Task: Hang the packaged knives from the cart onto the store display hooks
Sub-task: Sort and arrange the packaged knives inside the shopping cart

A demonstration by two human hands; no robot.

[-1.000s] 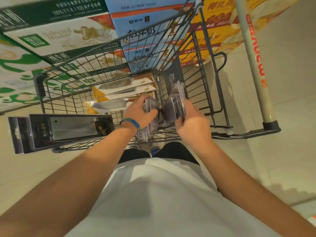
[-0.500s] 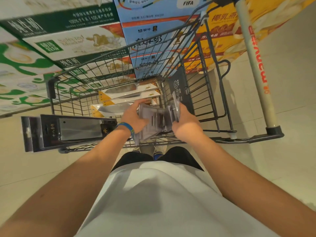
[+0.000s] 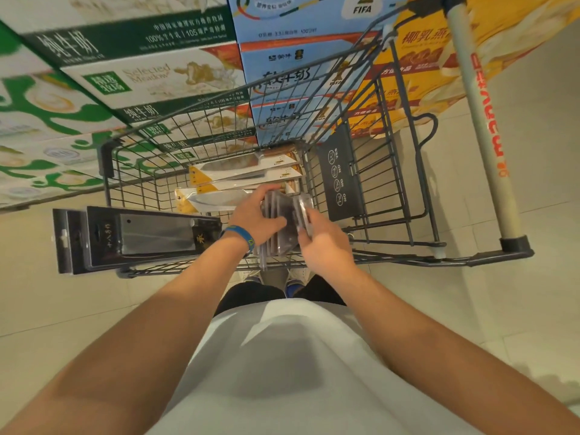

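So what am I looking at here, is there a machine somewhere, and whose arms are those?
No machine here: a person works with bare hands, and the picture comes from a wide-angle camera worn on their head, looking down. That is why the arms reach in from the bottom. Ahead stands a wire shopping cart. Inside lie knives in yellow-and-white packs, and a black boxed cleaver lies across its near edge. The left hand, with a blue wristband, and the right hand both hold a stack of clear plastic packs over the cart. Their contents are too blurred to tell. Milk cartons are stacked behind the cart; no display hooks are in view.
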